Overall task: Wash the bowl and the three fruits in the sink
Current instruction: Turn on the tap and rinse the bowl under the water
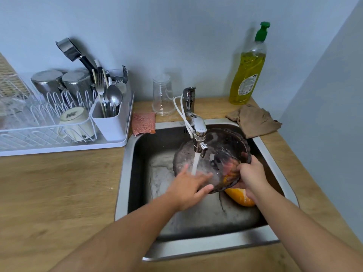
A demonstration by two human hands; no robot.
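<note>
Bowl (225, 146), dark see-through glass w/ scalloped rim, is tilted up in the sink (137, 173), mouth facing me, right under the tap (198, 132) w/ water (195, 163) running into it. Sink is the biggest thing here, steel, hard walls: if the bowl slips it hits metal and could chip or crack. That's the main risk imo, bc glass is wet and prob slick.

My right hand (250, 173) has its grip closed on the bowl's near-right rim, fingers curled over the edge. That's the only real hold. My left hand (188, 185) is flat and open, fingers spread, rubbing the inside wall under the stream, gripping nothing. If I push too hard w/ the left, the bowl could twist out of the right.

Tap nozzle sits just above the bowl's far rim; lifting the bowl w/o lowering it first could knock glass on metal.

Water hitting a tilted bowl could splash out toward the counter (59, 193) and the brown cloth (255, 120) draped over the sink's back right corner.

One orange-yellow fruit (239, 198) lies on the sink floor just below my right hand, partly under the bowl. Setting the bowl down on it could bruise it or make the bowl rock. Something reddish-orange shows through the glass, maybe another fruit, can't tell. Third fruit not seen.
</note>
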